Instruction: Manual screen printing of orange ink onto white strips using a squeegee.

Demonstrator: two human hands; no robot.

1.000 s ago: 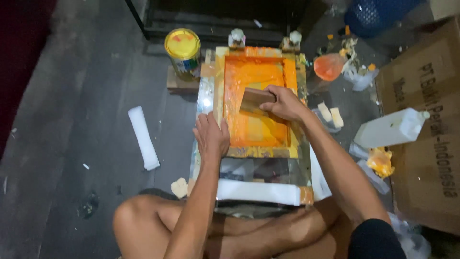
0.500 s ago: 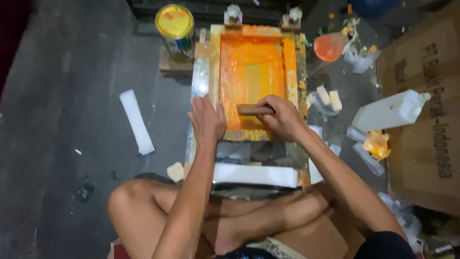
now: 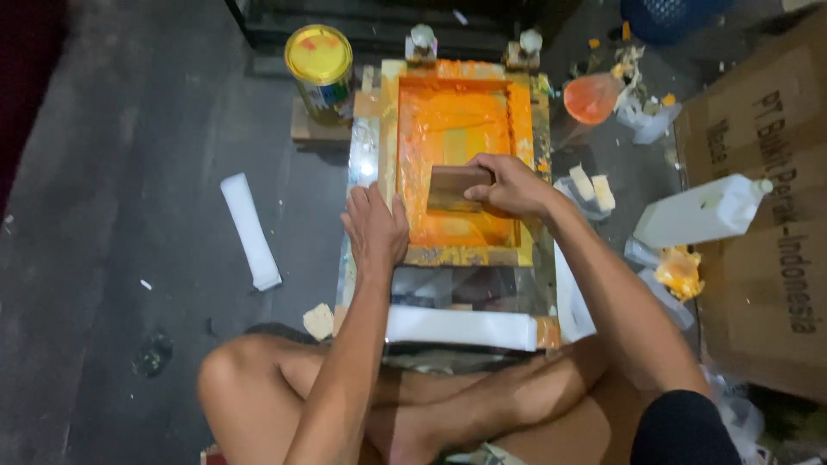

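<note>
I am looking at a small, improvised screen-printing workshop set up on a dark concrete floor [image 3: 129, 172]. A wooden printing frame [image 3: 461, 164] flooded with orange ink sits on a low glass-topped bench [image 3: 469, 288], hinged at two clamps [image 3: 422, 41]. An open paint can [image 3: 320, 65] with yellow ink stands just beside it. An ink-stained plastic cup [image 3: 593, 96], a white jerrycan [image 3: 702, 211], stained rags [image 3: 679, 271] and cardboard boxes [image 3: 758, 215] crowd the right side. I work seated cross-legged.
</note>
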